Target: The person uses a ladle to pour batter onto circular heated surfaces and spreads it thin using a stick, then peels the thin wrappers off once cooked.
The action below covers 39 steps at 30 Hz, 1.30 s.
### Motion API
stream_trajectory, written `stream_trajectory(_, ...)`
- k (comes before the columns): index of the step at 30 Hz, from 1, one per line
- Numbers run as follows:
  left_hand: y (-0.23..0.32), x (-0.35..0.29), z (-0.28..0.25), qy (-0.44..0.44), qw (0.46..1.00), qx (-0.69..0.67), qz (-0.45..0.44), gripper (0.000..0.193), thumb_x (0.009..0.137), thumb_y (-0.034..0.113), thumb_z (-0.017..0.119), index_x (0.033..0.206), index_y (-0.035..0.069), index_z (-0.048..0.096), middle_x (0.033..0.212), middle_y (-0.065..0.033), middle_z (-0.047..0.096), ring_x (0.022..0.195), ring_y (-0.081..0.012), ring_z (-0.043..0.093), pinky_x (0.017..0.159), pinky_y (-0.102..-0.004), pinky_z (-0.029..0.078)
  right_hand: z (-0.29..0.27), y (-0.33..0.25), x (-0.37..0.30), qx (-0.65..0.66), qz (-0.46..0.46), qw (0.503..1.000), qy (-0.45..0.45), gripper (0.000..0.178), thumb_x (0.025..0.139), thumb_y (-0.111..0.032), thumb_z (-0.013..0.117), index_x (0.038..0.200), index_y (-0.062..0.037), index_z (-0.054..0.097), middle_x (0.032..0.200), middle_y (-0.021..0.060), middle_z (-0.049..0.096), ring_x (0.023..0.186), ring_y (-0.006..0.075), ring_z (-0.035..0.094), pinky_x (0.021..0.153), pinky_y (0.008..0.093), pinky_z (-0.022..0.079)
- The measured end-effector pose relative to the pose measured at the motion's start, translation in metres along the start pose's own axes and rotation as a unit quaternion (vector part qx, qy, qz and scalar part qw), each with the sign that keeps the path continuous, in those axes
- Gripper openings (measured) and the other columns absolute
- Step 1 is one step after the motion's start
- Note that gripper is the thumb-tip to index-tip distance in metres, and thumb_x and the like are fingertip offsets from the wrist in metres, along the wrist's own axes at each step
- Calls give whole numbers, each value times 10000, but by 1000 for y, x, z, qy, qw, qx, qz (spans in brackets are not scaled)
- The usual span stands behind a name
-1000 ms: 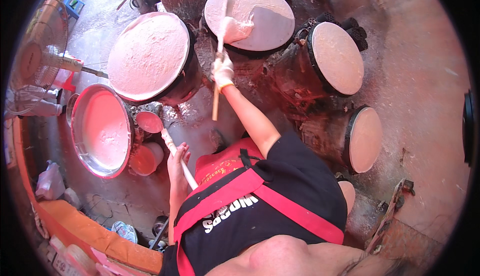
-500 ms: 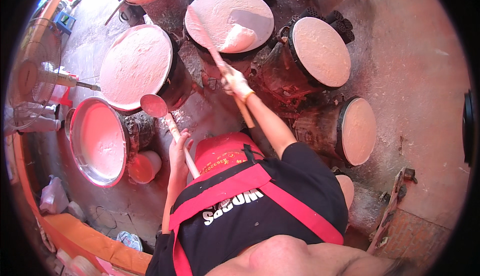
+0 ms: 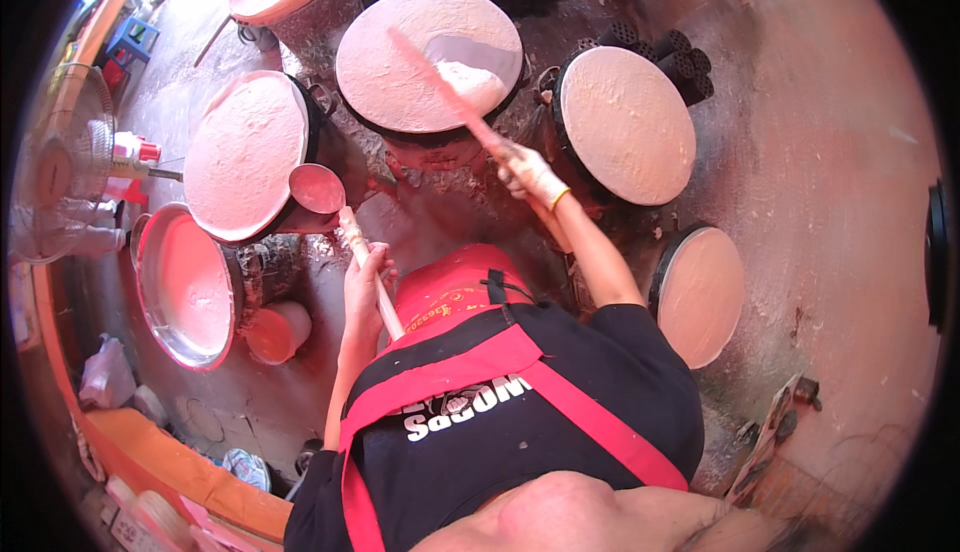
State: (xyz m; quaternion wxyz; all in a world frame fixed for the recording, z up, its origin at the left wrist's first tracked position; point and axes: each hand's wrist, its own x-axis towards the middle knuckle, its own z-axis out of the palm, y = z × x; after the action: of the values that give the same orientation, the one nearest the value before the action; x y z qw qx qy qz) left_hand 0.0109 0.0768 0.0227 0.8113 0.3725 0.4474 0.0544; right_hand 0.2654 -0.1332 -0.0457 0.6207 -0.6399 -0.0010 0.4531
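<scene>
A long flat wooden spatula [image 3: 437, 84] is in my right hand [image 3: 533, 174], which wears a pale glove. Its blurred blade slants over the middle round griddle [image 3: 482, 52], where a pale batter layer [image 3: 385, 77] is spread. On that griddle's right side a grey patch shows, with a thick white fold of batter [image 3: 474, 85] beside it. My left hand [image 3: 368, 274] is closed round the pale handle of a ladle [image 3: 317, 189]. The ladle's round bowl sits by the near right edge of the left batter-covered griddle [image 3: 247, 157].
More batter-covered griddles stand around, including the right griddle [image 3: 628, 124] and the lower right griddle [image 3: 701, 297]. A metal basin [image 3: 190, 287] of white batter is at left, near a small bucket [image 3: 279, 332]. Black honeycomb briquettes [image 3: 680, 60] and a fan [image 3: 70, 157] stand farther out.
My right hand has moved right with the spatula, whose blade now crosses nearer the white fold. My left hand still holds the ladle. The whole view has shifted slightly.
</scene>
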Motion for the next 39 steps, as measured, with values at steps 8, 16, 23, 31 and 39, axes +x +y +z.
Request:
stream_trajectory(8,-7,-5,39,-36,999,4,-4,110,920,157,576,958,72,517,672,11,501,472,-32,405,389,-166,317,-26,-62,104,-372,-224,862,262,445,912,-390,484,1271,-130,528,1064,181,619,983,333,582,835,375,456)
stream_trajectory(16,17,-3,33,-17,999,-28,39,172,936,216,557,1010,70,508,699,13,475,487,-36,398,397,-192,326,13,-11,71,-60,-363,898,241,407,908,-211,575,1266,-23,525,1191,162,606,1146,229,543,977,300,383)
stream_trajectory(23,27,23,25,-68,997,8,31,139,941,182,542,1011,87,468,741,8,466,506,-40,390,405,-191,338,93,-20,87,85,-135,970,185,375,893,-205,598,1261,-140,565,668,-20,565,379,46,347,351,221,288)
stream_trajectory(31,44,28,21,-97,995,32,-5,119,933,154,548,921,89,450,731,11,456,488,-31,366,381,-165,296,64,23,59,226,-174,916,282,391,885,-190,630,1253,-76,560,760,-54,574,450,16,324,374,205,267)
stream_trajectory(39,41,37,14,-126,989,59,-50,101,931,139,539,946,85,455,735,6,466,502,-36,387,389,-165,299,11,-34,87,119,-136,951,249,194,896,-212,597,1074,-141,631,604,-43,500,355,59,368,298,238,267)
